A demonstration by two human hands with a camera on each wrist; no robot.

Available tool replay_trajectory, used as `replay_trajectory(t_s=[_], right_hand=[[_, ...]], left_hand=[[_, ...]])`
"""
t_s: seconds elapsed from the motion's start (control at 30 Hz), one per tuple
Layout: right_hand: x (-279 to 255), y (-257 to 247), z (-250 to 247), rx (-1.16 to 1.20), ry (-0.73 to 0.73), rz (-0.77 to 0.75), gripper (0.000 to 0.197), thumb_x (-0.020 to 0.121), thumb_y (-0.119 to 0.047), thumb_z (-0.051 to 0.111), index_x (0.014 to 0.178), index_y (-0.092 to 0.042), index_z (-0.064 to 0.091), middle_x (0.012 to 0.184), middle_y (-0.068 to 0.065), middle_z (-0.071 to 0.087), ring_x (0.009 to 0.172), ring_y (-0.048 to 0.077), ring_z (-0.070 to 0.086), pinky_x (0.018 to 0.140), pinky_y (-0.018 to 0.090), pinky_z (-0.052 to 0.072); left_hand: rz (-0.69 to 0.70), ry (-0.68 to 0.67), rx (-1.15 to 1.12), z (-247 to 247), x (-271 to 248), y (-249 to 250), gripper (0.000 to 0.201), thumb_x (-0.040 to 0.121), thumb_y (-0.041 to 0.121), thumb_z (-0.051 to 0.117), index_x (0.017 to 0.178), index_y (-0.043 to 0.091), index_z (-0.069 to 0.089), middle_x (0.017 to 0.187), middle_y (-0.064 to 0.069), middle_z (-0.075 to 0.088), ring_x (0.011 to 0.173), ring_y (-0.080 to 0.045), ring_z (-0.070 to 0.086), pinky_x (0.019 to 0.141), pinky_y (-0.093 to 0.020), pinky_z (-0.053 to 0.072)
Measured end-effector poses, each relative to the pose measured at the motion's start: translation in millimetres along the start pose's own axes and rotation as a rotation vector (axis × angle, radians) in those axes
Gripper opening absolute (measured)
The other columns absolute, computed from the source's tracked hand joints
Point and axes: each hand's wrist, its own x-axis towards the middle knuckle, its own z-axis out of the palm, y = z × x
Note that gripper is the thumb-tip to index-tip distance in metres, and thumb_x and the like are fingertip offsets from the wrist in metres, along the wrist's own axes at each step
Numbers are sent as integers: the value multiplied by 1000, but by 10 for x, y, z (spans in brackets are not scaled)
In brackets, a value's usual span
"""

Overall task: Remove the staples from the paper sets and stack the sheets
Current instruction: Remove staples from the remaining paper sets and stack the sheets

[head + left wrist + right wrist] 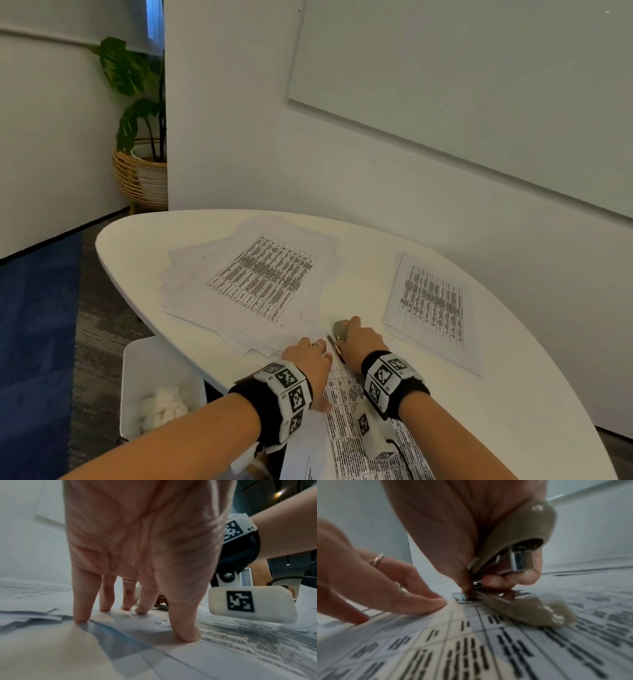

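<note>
A printed paper set [346,428] lies at the table's near edge. My left hand [310,356] presses it flat near its far corner, the straight fingertips [104,608] spread on the sheet. My right hand [356,337] grips a beige stapler-like tool [340,327] just right of the left hand. In the right wrist view the tool [513,547] is hinged apart and its metal tip [462,597] rests on the paper's corner beside my left fingers [419,601]. The staple itself is hidden. A loose pile of sheets [260,274] lies at mid-table.
A neater stack of printed sheets [431,305] lies at the right of the white table [513,394]. A white bin [161,387] with crumpled paper stands below the table's left edge. A potted plant [137,102] stands in the far corner. A wall runs behind the table.
</note>
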Motion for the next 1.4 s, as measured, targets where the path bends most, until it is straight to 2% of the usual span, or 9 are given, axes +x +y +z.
replay_trajectory(t_s=[0.23, 0.33, 0.47, 0.7, 0.83, 1.0, 1.27, 1.33, 1.4], right_hand=[[-39, -49, 75, -33, 101, -27, 30, 98, -28, 38, 124, -11, 36, 114, 12, 60, 101, 29, 60, 69, 30, 37], [-7, -77, 58, -19, 79, -22, 31, 98, -28, 39, 124, -11, 36, 116, 13, 59, 102, 30, 60, 70, 31, 38], [37, -62, 3, 29, 0, 8, 38, 96, -31, 43, 126, -10, 35, 119, 16, 57, 105, 32, 58, 77, 34, 43], [29, -137, 50, -123, 120, -51, 28, 99, -20, 34, 125, -9, 36, 118, 13, 58, 103, 30, 60, 77, 36, 45], [107, -116, 46, -30, 69, -36, 30, 97, -27, 39, 124, -12, 37, 117, 13, 58, 104, 30, 59, 78, 35, 45], [150, -167, 78, 91, 48, 79, 36, 95, -29, 44, 125, -10, 37, 120, 12, 57, 109, 28, 57, 84, 36, 45], [145, 17, -17, 80, -9, -6, 40, 95, -35, 47, 123, -9, 36, 118, 14, 58, 103, 29, 60, 77, 32, 46], [138, 39, -2, 103, -15, -2, 39, 96, -34, 47, 123, -9, 36, 119, 14, 58, 104, 29, 59, 73, 30, 43], [144, 8, 8, 101, -20, 9, 39, 96, -34, 46, 124, -9, 36, 120, 15, 58, 105, 29, 59, 76, 31, 44]], left_hand=[[36, -27, -32, 24, 3, -55, 91, 82, 59, 60, 150, 12, 21, 160, -6, 7, 141, -30, 19, 107, -47, 31], [39, -26, -12, 10, 12, -71, 89, 80, 61, 61, 147, 12, 28, 159, -6, 12, 137, -29, 27, 103, -45, 37], [44, -28, 36, -15, 22, -90, 90, 79, 64, 60, 147, 15, 28, 160, -3, 11, 135, -28, 31, 99, -44, 40], [31, -12, 43, 0, 45, -88, 90, 77, 66, 60, 146, 17, 31, 159, -3, 14, 131, -28, 37, 95, -45, 41], [28, -16, 28, 0, 38, -91, 90, 77, 65, 61, 146, 17, 31, 159, -3, 16, 130, -29, 36, 95, -46, 41], [17, 11, 6, 12, 40, -99, 82, 73, 65, 65, 134, 13, 46, 148, -5, 36, 123, -28, 43, 92, -44, 44], [42, -16, 1, -37, 30, -142, 92, 78, 65, 60, 149, 17, 26, 160, -1, 11, 137, -29, 28, 105, -49, 36], [44, -28, 16, -42, 33, -147, 92, 77, 65, 61, 149, 17, 26, 160, -1, 11, 138, -29, 28, 105, -48, 36], [42, -19, 27, -39, 46, -145, 92, 76, 65, 62, 148, 17, 29, 159, -1, 13, 137, -29, 30, 105, -48, 36]])
